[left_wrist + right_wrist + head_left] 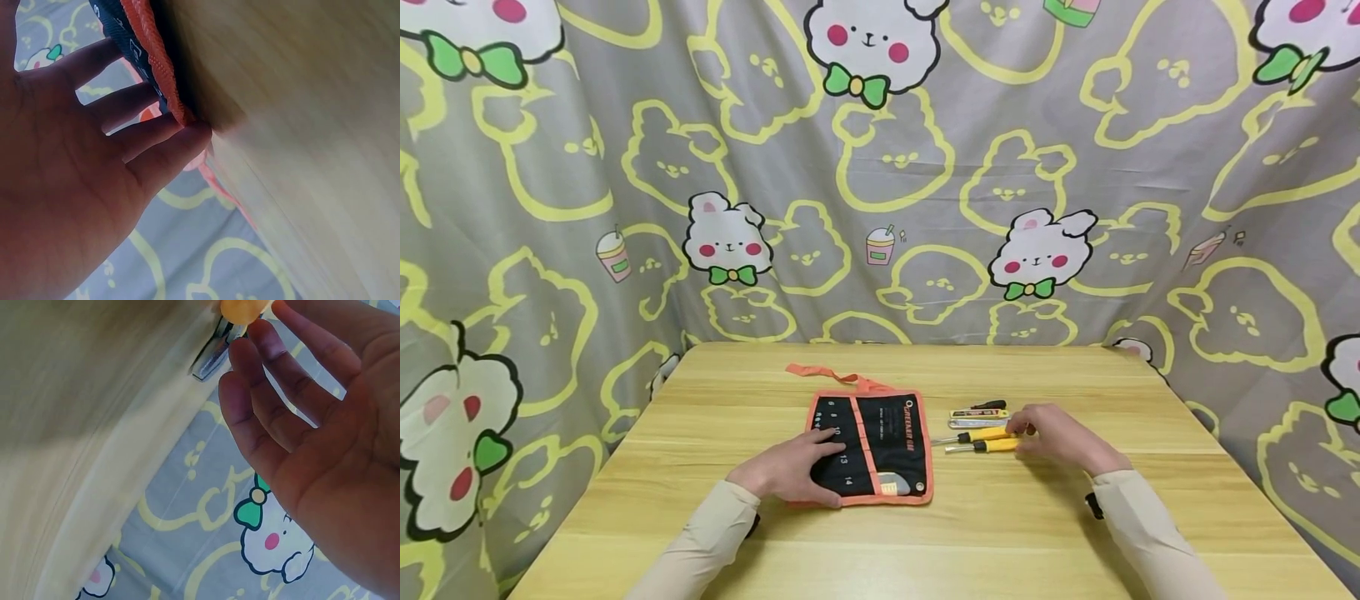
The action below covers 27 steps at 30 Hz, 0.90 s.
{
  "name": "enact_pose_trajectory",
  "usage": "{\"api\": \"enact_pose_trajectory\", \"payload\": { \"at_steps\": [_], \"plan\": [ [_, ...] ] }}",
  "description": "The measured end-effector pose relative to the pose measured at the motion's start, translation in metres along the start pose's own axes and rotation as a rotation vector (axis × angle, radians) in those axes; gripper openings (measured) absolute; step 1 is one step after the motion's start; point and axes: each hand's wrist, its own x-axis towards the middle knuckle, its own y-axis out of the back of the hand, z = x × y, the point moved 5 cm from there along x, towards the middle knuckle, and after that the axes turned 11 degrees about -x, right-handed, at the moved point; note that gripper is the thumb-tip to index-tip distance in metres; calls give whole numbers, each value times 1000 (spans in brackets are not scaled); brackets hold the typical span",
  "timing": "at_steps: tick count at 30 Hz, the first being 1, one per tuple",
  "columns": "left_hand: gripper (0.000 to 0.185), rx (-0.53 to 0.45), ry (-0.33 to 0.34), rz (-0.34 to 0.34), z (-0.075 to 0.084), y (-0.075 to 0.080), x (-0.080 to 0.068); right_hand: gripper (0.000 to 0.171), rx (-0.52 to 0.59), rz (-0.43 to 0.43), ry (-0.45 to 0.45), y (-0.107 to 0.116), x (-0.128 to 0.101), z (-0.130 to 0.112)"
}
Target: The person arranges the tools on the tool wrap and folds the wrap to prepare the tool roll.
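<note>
A black tool pouch (pixel 891 433) with orange trim lies flat on the table, printed with sizes along its left part. My left hand (pixel 793 468) rests on that part with fingers spread; in the left wrist view its fingertips (pixel 199 132) meet the orange edge. Two yellow-handled screwdrivers lie right of the pouch. At the handle end of the upper screwdriver (pixel 983 434), my right hand (pixel 1060 435) pinches with its fingertips. The lower screwdriver (pixel 996 446) lies just beside it, its handle end close under the thumb. In the right wrist view the other fingers (pixel 240 406) hang loosely bent.
Behind the screwdrivers lie a silver tool (pixel 973 423), a flat yellow item (pixel 977 414) and a small black item (pixel 990 405). A grey-and-yellow piece (pixel 892 483) shows in the pouch's lower pocket. An orange strap (pixel 820 372) trails behind the pouch. Patterned curtains (pixel 925 167) surround the wooden table (pixel 970 533).
</note>
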Motion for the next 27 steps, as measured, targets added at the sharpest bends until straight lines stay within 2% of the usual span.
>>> {"api": "enact_pose_trajectory", "payload": {
  "at_steps": [6, 19, 27],
  "plan": [
    [88, -12, 1, -9, 0, 2, 1, 19, 9, -25, -24, -6, 2, 2],
    [89, -23, 12, -13, -4, 2, 0, 17, 9, -56, 12, -8, 4, 1],
    [89, -25, 7, -7, -5, 2, 0, 17, 50, -47, 29, -4, 1, 0]
  ]
}}
